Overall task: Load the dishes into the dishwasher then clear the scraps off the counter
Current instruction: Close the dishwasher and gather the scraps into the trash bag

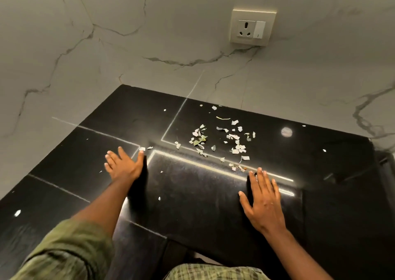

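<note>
Black glossy worktop [203,194], marble-look wall behind it, wall socket [253,26] up on that wall, well above the scrap pile.

Scrap pile [215,139]: torn paper bits plus a green leaf [199,140], spread loosely mid-worktop. Strays sit well left of the pile and nearer the person; one is touching or just beside the left thumb tip.

Left hand [123,165] is left of and nearer than the pile, flat, fingers spread, grasping nothing. Right hand [263,200] is near side of the pile, flat, fingers straight, also empty; fingertips [259,170] are just short of the nearest scraps.

No dishes or dishwasher in view, so I judge this is the scrap-clearing stage.

Risks:
- Light paper on a slick surface: a fast sweep likely scatters bits or flicks them off the front edge.
- Pile is wide; a two-hand rake probably misses the outliers.
- Small flakes may stick to palms.
- Pushing away from the body jams scraps into the wall joint.

Room: open worktop on all sides of the pile. Wall closes the far side, the front edge is at the person's body, and a right edge is visible.
</note>
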A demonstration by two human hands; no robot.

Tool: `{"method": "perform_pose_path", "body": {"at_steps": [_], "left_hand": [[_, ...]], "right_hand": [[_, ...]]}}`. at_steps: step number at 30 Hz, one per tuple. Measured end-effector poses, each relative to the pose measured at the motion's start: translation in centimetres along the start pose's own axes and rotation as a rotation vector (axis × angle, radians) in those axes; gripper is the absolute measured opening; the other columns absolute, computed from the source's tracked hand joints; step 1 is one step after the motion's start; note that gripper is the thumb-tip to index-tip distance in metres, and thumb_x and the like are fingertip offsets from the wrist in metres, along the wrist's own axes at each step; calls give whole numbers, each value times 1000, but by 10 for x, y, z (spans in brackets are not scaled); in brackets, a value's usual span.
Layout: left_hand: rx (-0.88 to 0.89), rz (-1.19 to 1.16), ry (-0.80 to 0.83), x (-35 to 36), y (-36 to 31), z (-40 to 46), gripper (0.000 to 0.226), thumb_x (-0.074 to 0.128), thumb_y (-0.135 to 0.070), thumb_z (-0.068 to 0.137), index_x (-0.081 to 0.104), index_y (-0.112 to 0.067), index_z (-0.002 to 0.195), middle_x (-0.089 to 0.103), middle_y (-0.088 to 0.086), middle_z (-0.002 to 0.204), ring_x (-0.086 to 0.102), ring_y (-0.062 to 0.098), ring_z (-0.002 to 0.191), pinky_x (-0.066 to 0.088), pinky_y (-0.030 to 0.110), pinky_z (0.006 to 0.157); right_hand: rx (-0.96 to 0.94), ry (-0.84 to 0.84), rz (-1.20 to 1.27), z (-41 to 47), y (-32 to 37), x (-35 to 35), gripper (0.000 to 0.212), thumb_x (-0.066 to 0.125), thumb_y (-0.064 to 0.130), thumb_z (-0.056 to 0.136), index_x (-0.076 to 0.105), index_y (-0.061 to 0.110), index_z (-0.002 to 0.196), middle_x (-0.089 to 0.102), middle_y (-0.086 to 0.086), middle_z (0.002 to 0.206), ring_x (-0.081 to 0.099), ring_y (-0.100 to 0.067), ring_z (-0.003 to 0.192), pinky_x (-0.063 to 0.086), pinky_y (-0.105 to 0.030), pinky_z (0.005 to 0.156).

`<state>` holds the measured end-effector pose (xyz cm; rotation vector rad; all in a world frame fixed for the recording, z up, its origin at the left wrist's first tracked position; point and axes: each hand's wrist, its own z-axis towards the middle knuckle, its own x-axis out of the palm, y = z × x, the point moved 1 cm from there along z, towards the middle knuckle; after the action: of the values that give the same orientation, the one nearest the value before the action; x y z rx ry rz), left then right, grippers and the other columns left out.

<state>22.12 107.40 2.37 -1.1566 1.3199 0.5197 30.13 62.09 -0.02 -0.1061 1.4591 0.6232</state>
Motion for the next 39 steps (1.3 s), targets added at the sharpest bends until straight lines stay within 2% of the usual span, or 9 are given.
{"method": "perform_pose_path", "body": {"at_steps": [7,11,13,16,19,22,26,31,39], "left_hand": [[579,118,126,53,-111,-33,96,15,-80,97,13,-14,166,-1,17,174,-5,29,161,-1,47,130],[896,28,275,82,-173,-92,77,16,-73,102,10,-30,166,-2,6,174,-8,18,161,0,45,131],[972,6,291,87,-184,-110,78,17,-72,103,14,-26,166,3,1,174,-4,12,160,2,41,132],[880,-255,333,86,-178,-109,69,29,-70,104,31,-32,162,30,-9,168,22,6,155,22,42,129],[742,-599,330,82,-169,-104,53,35,-63,105,53,-35,147,65,-18,139,57,-3,130,50,39,111],[728,-640,254,80,-170,-107,47,33,-57,106,61,-34,135,72,-22,121,65,-7,114,57,35,98],[752,-638,234,82,-175,-105,43,34,-57,106,63,-35,129,74,-22,113,69,-2,104,61,35,87],[748,-680,210,81,-178,-105,43,35,-58,105,67,-34,122,75,-20,102,71,-1,96,62,36,80],[723,-651,191,76,-180,-104,43,35,-59,105,68,-35,118,73,-15,86,71,4,83,61,39,74]], "right_hand": [[11,68,27,3,-1,-1,78,30,65,102,14,23,166,11,3,174,-1,-7,161,5,-39,132],[1,67,41,4,-2,-1,78,35,63,103,15,22,167,10,5,174,-3,-5,160,10,-41,132],[-4,72,56,4,-2,-2,79,38,63,103,14,23,167,8,6,174,-4,-3,160,10,-39,132],[-13,53,171,7,-5,-9,78,47,59,103,14,26,167,10,11,174,0,-1,159,9,-33,131],[119,-86,233,17,-38,-21,77,55,51,102,21,25,166,15,7,174,6,-7,161,7,-36,130],[487,-202,129,37,-97,-35,80,46,58,102,24,14,165,12,-7,174,4,-20,162,3,-41,130],[788,-107,81,81,-163,-57,92,40,66,101,16,4,165,12,-17,173,8,-29,162,8,-46,131],[576,20,142,153,-155,-50,80,38,58,106,16,11,167,11,-8,175,6,-20,162,7,-46,131],[109,219,384,166,-5,-18,58,31,58,108,20,45,163,17,14,168,14,-7,149,17,-40,126]]}}
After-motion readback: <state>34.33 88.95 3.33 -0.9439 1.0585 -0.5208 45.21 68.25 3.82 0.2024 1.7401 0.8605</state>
